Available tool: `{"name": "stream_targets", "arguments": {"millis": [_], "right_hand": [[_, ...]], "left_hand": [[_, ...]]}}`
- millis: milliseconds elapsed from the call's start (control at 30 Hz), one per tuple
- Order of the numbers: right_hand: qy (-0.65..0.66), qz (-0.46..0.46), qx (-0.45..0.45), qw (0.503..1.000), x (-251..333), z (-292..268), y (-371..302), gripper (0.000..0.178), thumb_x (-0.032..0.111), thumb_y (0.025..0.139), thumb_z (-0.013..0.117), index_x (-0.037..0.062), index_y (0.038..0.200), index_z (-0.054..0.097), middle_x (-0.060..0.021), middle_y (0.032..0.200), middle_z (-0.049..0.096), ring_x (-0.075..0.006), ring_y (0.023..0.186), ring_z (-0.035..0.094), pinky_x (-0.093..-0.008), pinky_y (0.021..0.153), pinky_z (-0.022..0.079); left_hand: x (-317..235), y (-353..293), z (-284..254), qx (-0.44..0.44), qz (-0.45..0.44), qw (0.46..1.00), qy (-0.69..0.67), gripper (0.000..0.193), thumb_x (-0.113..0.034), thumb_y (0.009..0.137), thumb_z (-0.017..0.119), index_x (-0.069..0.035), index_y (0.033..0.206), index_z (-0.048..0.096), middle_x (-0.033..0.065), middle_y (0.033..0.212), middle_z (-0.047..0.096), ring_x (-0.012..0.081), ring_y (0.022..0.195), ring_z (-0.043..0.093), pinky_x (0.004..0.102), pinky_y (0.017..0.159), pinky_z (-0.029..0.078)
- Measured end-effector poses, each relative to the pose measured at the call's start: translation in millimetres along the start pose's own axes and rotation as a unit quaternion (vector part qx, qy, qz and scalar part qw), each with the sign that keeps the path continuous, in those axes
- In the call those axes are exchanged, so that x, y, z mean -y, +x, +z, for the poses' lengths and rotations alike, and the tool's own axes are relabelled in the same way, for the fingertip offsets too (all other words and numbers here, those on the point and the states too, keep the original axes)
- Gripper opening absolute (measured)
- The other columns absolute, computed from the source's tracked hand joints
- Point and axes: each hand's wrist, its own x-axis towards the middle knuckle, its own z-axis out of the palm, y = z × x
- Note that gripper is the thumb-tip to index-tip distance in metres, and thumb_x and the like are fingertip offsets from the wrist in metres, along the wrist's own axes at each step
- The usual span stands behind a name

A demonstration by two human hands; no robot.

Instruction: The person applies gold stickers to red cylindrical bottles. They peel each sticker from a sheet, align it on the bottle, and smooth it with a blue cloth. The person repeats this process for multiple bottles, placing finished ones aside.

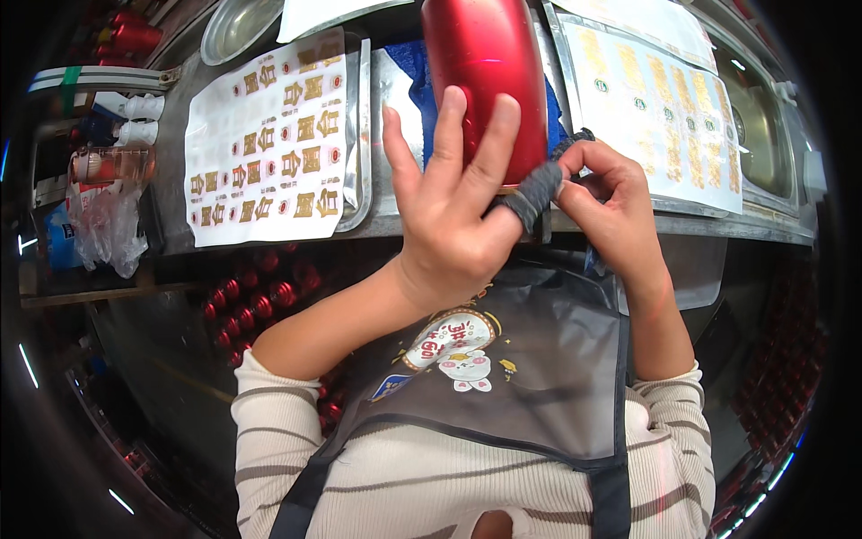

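My left hand (458, 216) is spread open, its fingertips in front of a glossy red metal bottle (489, 45); whether they touch it I cannot tell. A dark grey cloth band (536, 196) wraps around the thumb of that hand. My right hand (615, 202) is closed, thumb and forefinger pinching the band beside the left thumb. Behind the bottle a blue cloth (415, 67) lies on the metal bench.
Left of the bottle, a white sheet of gold and red decals (269, 144) overlaps a metal tray (361, 135). Another gold decal sheet (660, 108) lies at right, near a metal basin (763, 126). A metal bowl (235, 27) stands far left. Several red bottles (260, 305) are below the bench.
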Motion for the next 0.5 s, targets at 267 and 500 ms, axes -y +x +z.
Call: {"name": "stream_targets", "arguments": {"millis": [267,500], "right_hand": [[0.028,-0.006,-0.031,0.999,-3,10,-9,0.01,0.003,0.085,0.062,-0.0002,0.094,0.06,0.0025,0.075,0.058,0.001,0.056,0.046,-0.018,0.05,0.035],[-0.207,-0.126,-0.12,0.963,1,42,-9,0.056,0.03,0.072,0.082,0.0026,0.105,0.046,-0.01,0.092,0.051,-0.0227,0.071,0.051,-0.034,0.062,0.044]], "left_hand": [[11,-27,4,-0.057,-0.156,0.97,-0.177,0.066,-0.02,0.071,0.086,0.004,0.127,0.062,0.0283,0.148,0.043,0.0408,0.137,0.045,0.064,0.112,0.02],[2,-70,4,-0.01,-0.175,0.972,-0.156,0.048,-0.018,0.078,0.081,0.003,0.119,0.067,0.0273,0.15,0.042,0.0424,0.141,0.039,0.0639,0.114,0.013]]}}
